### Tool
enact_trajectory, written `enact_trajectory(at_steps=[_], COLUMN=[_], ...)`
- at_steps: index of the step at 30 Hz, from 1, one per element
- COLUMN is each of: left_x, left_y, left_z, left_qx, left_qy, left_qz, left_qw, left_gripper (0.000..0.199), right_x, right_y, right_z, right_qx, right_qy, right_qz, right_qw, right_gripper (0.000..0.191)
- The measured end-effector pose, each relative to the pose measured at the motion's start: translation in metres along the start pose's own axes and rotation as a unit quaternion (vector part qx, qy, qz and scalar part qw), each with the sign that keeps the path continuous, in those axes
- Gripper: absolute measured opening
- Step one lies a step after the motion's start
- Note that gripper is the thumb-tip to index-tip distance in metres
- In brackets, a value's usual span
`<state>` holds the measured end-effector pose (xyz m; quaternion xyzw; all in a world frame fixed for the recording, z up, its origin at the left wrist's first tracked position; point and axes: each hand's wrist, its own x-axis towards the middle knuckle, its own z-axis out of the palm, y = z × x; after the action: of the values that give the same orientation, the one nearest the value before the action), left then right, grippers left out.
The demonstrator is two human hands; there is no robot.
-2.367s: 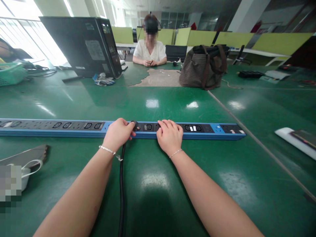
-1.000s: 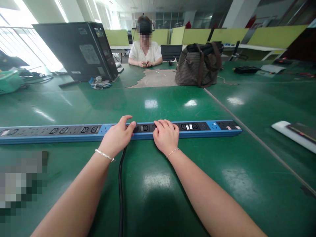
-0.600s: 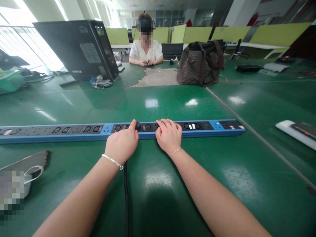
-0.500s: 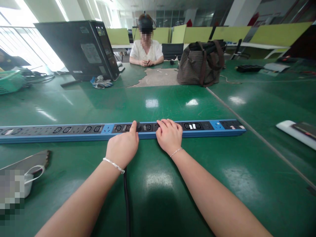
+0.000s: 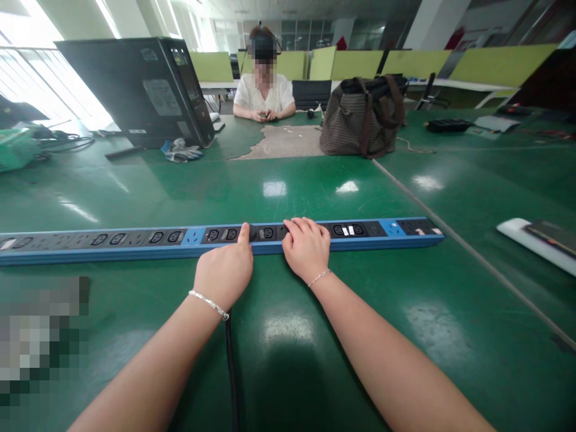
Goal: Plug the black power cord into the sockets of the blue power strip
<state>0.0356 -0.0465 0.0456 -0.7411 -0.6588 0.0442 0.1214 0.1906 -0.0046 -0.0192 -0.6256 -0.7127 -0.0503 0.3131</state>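
Note:
A long blue-edged power strip with black sockets lies across the green table. My left hand is closed at its middle, the index finger stretched along a black plug on the socket face. The other fingers are curled, and the hand hides much of the plug. From beneath my left wrist a black power cord runs toward me. To the right, my right hand is closed over the strip, fingers bent on its top and thumb at the near side; it covers some sockets.
Across the table sits a person, hands together. A black computer case, gloves and a brown bag stand beyond the strip. At the right lies a white device. A green basket is far left.
The view has shifted slightly, so the surroundings sit a little further left. Both hands keep nearly the same places on the strip.

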Motion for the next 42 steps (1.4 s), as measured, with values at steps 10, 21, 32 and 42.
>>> enact_trajectory(at_steps=[10,21,32,42], left_x=[0.005,0.023,0.023,0.023], left_y=[-0.004,-0.062,-0.061,-0.059], left_z=[-0.012,0.041,0.069,0.068], left_qx=[-0.021,-0.156,-0.155,-0.199], left_qy=[-0.032,0.112,0.13,0.141], left_qz=[0.003,0.051,0.061,0.048], left_qw=[0.999,0.98,0.977,0.969], left_gripper=[0.055,0.051,0.05,0.048], right_x=[-0.001,-0.003,0.016,0.017], right_y=[-0.002,-0.01,-0.113,-0.127], right_z=[-0.004,-0.013,-0.024,-0.03], right_qx=[0.002,0.056,-0.006,-0.047], right_qy=[-0.011,0.001,-0.205,-0.242], right_qz=[0.003,-0.051,0.031,0.052], right_qw=[1.0,0.997,0.978,0.968], right_gripper=[0.035,0.034,0.039,0.053])
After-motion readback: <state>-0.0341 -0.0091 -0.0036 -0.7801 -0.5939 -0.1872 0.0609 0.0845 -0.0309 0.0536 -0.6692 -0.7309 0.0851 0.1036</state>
